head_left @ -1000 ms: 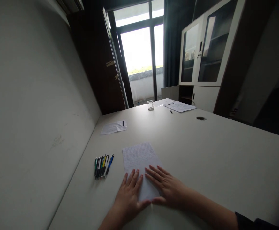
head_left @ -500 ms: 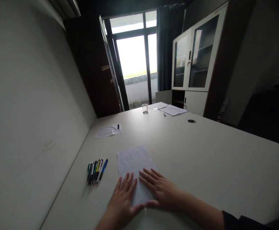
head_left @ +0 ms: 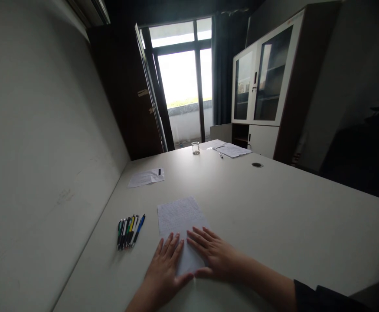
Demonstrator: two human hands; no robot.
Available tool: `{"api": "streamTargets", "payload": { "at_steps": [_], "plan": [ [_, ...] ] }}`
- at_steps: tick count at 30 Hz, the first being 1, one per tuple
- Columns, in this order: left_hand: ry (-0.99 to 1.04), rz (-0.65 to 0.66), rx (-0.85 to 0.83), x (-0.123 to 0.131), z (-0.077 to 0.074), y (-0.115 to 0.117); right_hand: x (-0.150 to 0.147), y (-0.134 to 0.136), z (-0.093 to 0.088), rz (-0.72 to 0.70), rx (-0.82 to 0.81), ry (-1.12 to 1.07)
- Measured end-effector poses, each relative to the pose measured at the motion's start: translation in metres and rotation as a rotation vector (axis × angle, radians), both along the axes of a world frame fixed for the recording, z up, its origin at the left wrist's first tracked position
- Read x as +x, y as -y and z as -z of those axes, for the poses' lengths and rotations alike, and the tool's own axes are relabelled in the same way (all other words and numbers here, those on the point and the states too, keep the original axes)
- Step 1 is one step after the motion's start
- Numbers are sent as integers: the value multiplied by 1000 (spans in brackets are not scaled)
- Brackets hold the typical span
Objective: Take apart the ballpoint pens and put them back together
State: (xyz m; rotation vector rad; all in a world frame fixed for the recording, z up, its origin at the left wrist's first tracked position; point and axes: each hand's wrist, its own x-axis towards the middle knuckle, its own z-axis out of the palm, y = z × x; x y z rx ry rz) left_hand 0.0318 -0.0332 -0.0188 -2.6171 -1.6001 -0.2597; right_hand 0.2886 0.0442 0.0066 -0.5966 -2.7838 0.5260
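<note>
A sheet of paper (head_left: 179, 215) with lines of writing lies on the white table in front of me. My left hand (head_left: 166, 268) rests flat on its lower left part, fingers stretched out. Across from it, my right hand (head_left: 214, 255) lies flat on the right side of the sheet, fingers extended. The two thumbs point towards each other near the sheet's bottom edge and almost meet. Neither hand grips anything. Left of the sheet, several pens (head_left: 129, 232) lie side by side in a row, in green, black, white, yellow and blue.
Another paper (head_left: 147, 177) with a small dark strip on it lies at the far left. Towards the back stand a glass (head_left: 195, 148), stacked papers (head_left: 233, 150) and a pen (head_left: 220, 154). A round cable hole (head_left: 257, 165) pierces the table (head_left: 283, 208). A wall borders the left side.
The view has shifted very slightly. Both hands stay flat on the paper, and nothing on the table has visibly moved.
</note>
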Motion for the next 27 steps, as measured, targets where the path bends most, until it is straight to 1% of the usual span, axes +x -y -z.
{"api": "streamTargets", "payload": {
  "at_steps": [2,4,7,9,11,13,16,19,21,24,27],
  "plan": [
    [2,1,8,0,1,0,0,0,-1,7,-2,1],
    [15,5,30,2,-3,1,-1,1,-5,-1,4,-16],
    [68,34,79,4,-17,3,0,-1,-15,-42,47,-86],
    [138,59,118,2,-27,5,3,-6,-20,-38,92,-165],
    [245,19,175,-5,-34,6,8,-12,-21,23,128,-249],
    [345,-71,259,-19,-35,6,17,-21,-18,119,153,-325],
    [384,-194,372,-46,-35,2,33,-34,-12,252,152,-410],
    [318,-341,476,-77,-39,-7,48,-43,-9,322,141,-504],
    [192,-401,491,-96,-43,-18,54,-46,-10,387,134,-571],
    [-21,-471,424,-115,-43,-35,56,-48,-10,457,112,-636],
    [-151,-523,325,-120,-33,-49,54,-48,-10,450,111,-652]
  ]
}}
